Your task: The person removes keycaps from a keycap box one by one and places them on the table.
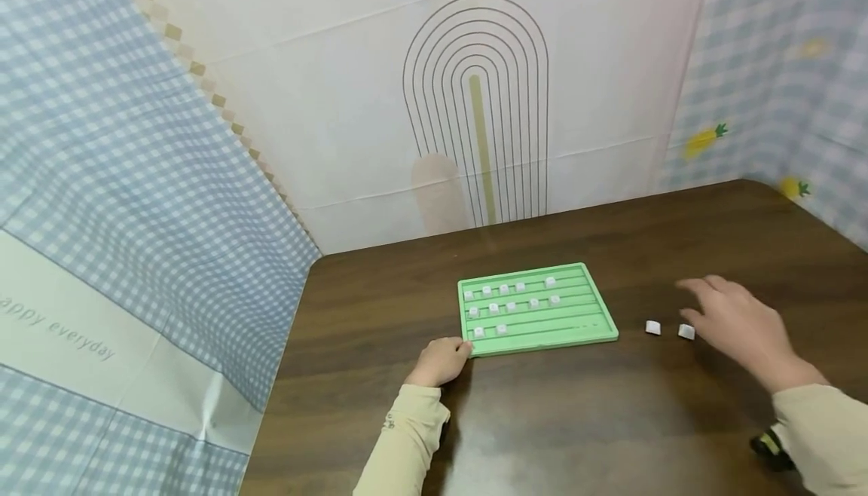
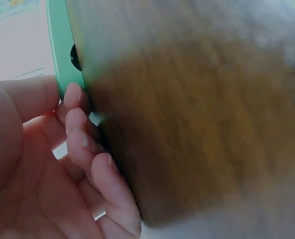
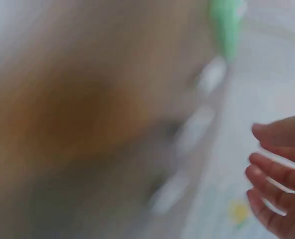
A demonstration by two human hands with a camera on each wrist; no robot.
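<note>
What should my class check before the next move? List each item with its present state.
Green tray flat on the table: ok.
Left hand on the tray's near-left corner: ok, gripping it.
Right hand free: ok, holding nothing.
Loose white blocks near the right hand: ok.
Room in the tray's nearest row: ok, towards the right.
Marks on the loose white blocks: cannot tell, too small.

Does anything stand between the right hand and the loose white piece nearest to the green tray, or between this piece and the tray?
In the head view, another white piece lies on the table between the right hand and the nearest piece. From there to the green tray, nothing visible stands in the way.
</note>
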